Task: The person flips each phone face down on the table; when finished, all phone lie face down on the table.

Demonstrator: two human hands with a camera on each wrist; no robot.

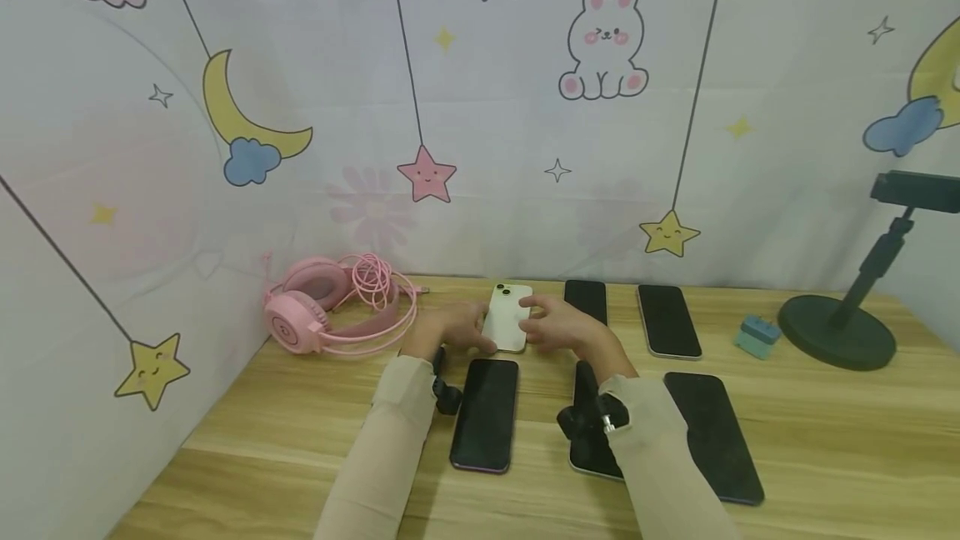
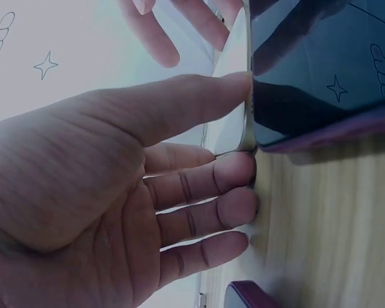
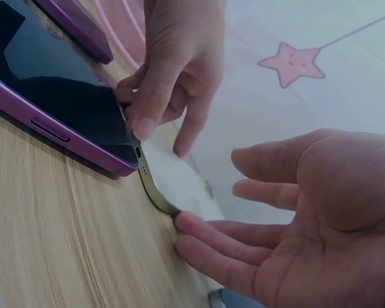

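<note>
A white phone point(image 1: 507, 319) lies back up on the wooden table, its two camera lenses at the far end. My left hand point(image 1: 463, 327) is at its left side; in the left wrist view the thumb point(image 2: 224, 93) touches its near edge, and the other fingers extend loosely beside it. From the right, my right hand point(image 1: 558, 325) reaches over with spread fingers. Two of its fingertips point(image 3: 187, 221) meet the phone's right edge, and its thumb point(image 3: 263, 159) stands apart. Just in front lies a purple-edged phone point(image 1: 485, 415), its dark screen up.
Dark-screened phones lie at the back point(image 1: 585, 300), back right point(image 1: 669, 321), front right point(image 1: 716, 436) and under my right wrist point(image 1: 588, 432). Pink headphones point(image 1: 300, 319) with a coiled cable sit left. A small blue-green block point(image 1: 757, 336) and black stand point(image 1: 836, 332) are right.
</note>
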